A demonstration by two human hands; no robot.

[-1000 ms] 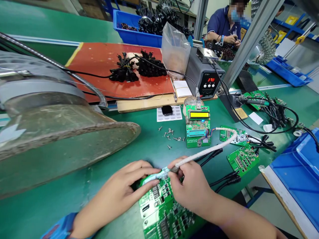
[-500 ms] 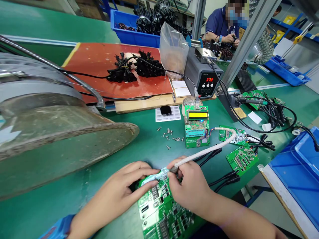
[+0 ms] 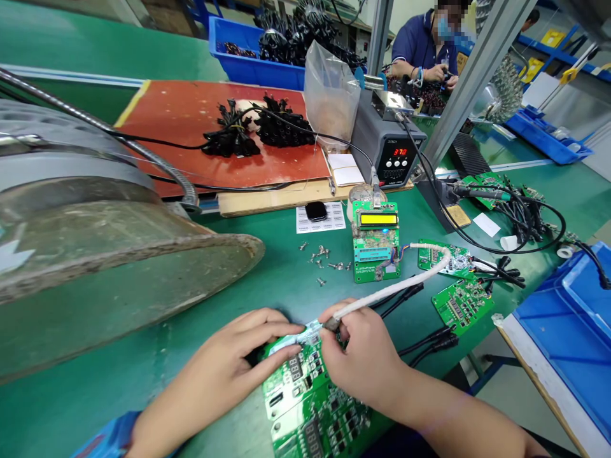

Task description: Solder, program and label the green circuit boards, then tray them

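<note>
A green circuit board with small red digit displays lies at the near edge of the green bench. My left hand rests on the board's left end, fingers curled and pressing its top corner. My right hand is closed in a pinch on the plug end of a white sleeved cable, held against the top edge of the board. That cable runs up and right to a programmer board with a lit yellow display. A second green board lies just below the first.
Loose screws lie mid-bench. More boards with black leads sit to the right, a soldering station reading 370 behind, a large lamp hood at left, blue trays at right. Another person works at the far bench.
Both hands stay in place on the board and cable plug; the view has only drifted slightly.
</note>
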